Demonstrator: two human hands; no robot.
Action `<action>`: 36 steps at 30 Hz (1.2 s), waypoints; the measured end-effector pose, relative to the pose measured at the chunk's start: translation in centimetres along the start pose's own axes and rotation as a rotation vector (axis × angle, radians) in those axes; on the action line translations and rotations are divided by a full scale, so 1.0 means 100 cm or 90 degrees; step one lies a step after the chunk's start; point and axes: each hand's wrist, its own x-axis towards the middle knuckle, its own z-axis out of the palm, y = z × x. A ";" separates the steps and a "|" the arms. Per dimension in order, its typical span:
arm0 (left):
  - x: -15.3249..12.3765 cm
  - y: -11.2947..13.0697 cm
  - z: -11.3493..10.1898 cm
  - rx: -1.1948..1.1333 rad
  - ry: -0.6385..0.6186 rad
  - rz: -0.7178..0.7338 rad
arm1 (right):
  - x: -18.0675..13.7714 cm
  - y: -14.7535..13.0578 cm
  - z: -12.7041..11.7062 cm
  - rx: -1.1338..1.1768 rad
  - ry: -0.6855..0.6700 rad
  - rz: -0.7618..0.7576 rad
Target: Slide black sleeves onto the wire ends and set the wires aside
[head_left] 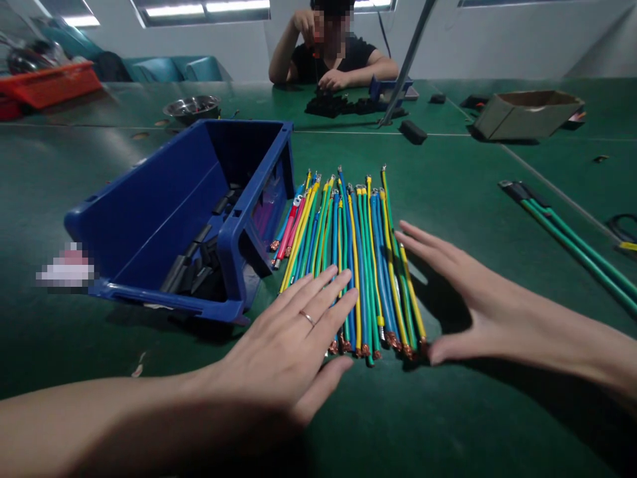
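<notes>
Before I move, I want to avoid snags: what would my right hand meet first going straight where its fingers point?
Your right hand would likely meet the cable row first, at its right edge, though height is unclear.

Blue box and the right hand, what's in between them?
A row of colourful wires lies between the blue box and the right hand, as the head view shows. The left hand covers their near left part.

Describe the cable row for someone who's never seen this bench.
On the green table, find the big blue bin. Just right of it, under the left hand's fingers, lie the cables. Unlike the black-sleeved green pair farther right, they form a dense, side-by-side row of mixed colours.
</notes>
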 end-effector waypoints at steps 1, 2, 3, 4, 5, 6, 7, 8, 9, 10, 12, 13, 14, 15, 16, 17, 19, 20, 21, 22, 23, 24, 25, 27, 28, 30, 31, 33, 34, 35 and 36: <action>0.001 0.000 0.000 0.008 -0.008 -0.002 | -0.001 -0.004 0.005 -0.018 0.003 -0.033; 0.001 0.000 0.000 0.016 -0.018 -0.002 | -0.002 -0.006 0.009 -0.034 0.005 -0.055; 0.002 0.000 0.000 0.022 -0.025 -0.002 | -0.003 -0.007 0.012 -0.048 0.009 -0.069; 0.002 0.000 0.001 0.029 -0.025 -0.004 | -0.004 -0.008 0.013 -0.054 0.013 -0.075; 0.001 0.000 0.003 0.035 -0.019 -0.005 | -0.005 -0.009 0.014 -0.056 0.015 -0.079; 0.001 0.000 0.004 0.040 -0.010 -0.007 | -0.005 -0.010 0.014 -0.057 0.016 -0.083; 0.000 -0.001 0.006 0.043 0.001 -0.007 | -0.004 -0.011 0.014 -0.060 0.020 -0.090; 0.000 -0.001 0.008 0.045 0.015 -0.010 | -0.004 -0.014 0.014 -0.066 0.022 -0.097; -0.001 -0.002 0.009 0.047 0.023 -0.012 | -0.002 -0.018 0.014 -0.075 0.025 -0.104; -0.001 -0.002 0.010 0.047 0.028 -0.014 | -0.001 -0.022 0.015 -0.087 0.027 -0.111; -0.001 -0.002 0.011 0.048 0.034 -0.018 | 0.002 -0.031 0.016 -0.113 0.030 -0.127; -0.001 -0.002 0.010 0.050 0.033 -0.016 | 0.003 -0.036 0.017 -0.124 0.030 -0.134; -0.001 -0.002 0.009 0.051 0.029 -0.012 | 0.004 -0.039 0.017 -0.134 0.030 -0.139; -0.001 -0.001 0.008 0.052 0.025 -0.009 | 0.005 -0.042 0.017 -0.142 0.031 -0.143; 0.000 0.000 0.007 0.052 0.023 -0.007 | 0.006 -0.045 0.017 -0.149 0.030 -0.144; 0.000 0.000 0.006 0.052 0.019 -0.007 | 0.007 -0.046 0.016 -0.155 0.031 -0.144; 0.001 0.001 0.005 0.051 0.016 -0.014 | 0.008 -0.048 0.015 -0.162 0.034 -0.144; 0.001 0.001 0.005 0.048 0.016 -0.017 | 0.008 -0.049 0.014 -0.164 0.037 -0.145; 0.001 0.001 0.005 0.045 0.017 -0.018 | 0.008 -0.050 0.014 -0.166 0.039 -0.144; 0.002 0.000 0.005 0.042 0.019 -0.019 | 0.008 -0.050 0.013 -0.167 0.044 -0.144; 0.002 0.000 0.006 0.039 0.021 -0.018 | 0.008 -0.051 0.012 -0.169 0.048 -0.144; 0.002 -0.001 0.006 0.037 0.021 -0.018 | 0.008 -0.052 0.012 -0.170 0.053 -0.146; 0.002 -0.001 0.006 0.035 0.018 -0.017 | 0.008 -0.054 0.011 -0.170 0.057 -0.149; 0.002 -0.002 0.006 0.033 0.014 -0.014 | 0.007 -0.056 0.010 -0.169 0.063 -0.157; 0.002 -0.002 0.006 0.031 0.013 -0.013 | 0.006 -0.058 0.010 -0.169 0.065 -0.158; 0.002 -0.002 0.006 0.028 0.017 -0.011 | 0.006 -0.060 0.011 -0.172 0.069 -0.155; 0.001 -0.002 0.006 0.027 0.020 -0.010 | 0.005 -0.061 0.012 -0.176 0.073 -0.152; 0.001 -0.001 0.006 0.026 0.020 -0.013 | 0.006 -0.063 0.015 -0.186 0.078 -0.146; 0.001 -0.001 0.006 0.026 0.019 -0.014 | 0.006 -0.064 0.016 -0.192 0.079 -0.144; 0.002 -0.001 0.006 0.025 0.017 -0.015 | 0.006 -0.064 0.018 -0.196 0.079 -0.142; 0.002 -0.001 0.006 0.025 0.014 -0.016 | 0.006 -0.064 0.019 -0.200 0.078 -0.140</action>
